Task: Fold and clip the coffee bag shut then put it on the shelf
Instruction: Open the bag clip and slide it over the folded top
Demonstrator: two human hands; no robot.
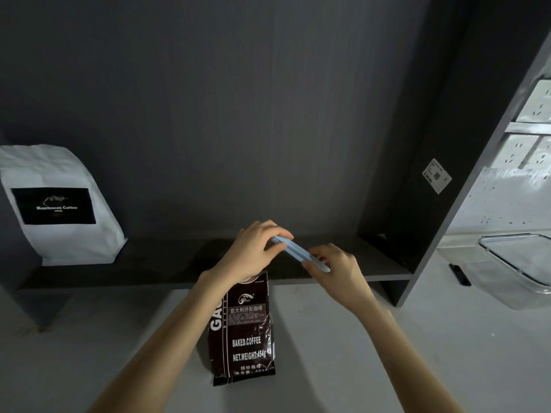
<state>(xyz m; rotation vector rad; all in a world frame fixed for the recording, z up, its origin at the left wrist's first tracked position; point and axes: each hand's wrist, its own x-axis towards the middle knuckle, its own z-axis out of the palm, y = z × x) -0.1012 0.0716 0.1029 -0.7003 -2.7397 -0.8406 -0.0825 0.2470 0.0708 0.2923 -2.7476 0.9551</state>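
Observation:
A dark brown coffee bag (246, 332) printed "BAKED.COFFEE" stands upright on the pale counter, just in front of the dark shelf (167, 263). Its top is hidden behind my hands. A long light-blue sealing clip (295, 251) runs slantwise above the bag's top. My left hand (253, 248) pinches the clip's upper left end, and my right hand (337, 266) grips its lower right end. Whether the clip bites on the bag's folded top cannot be told from here.
A white coffee bag with a black label (59, 204) stands on the shelf at the left. A clear plastic container (518, 263) sits on the counter at the right, with a small black object (460, 274) beside it. White wall sockets (533, 105) show at the far right.

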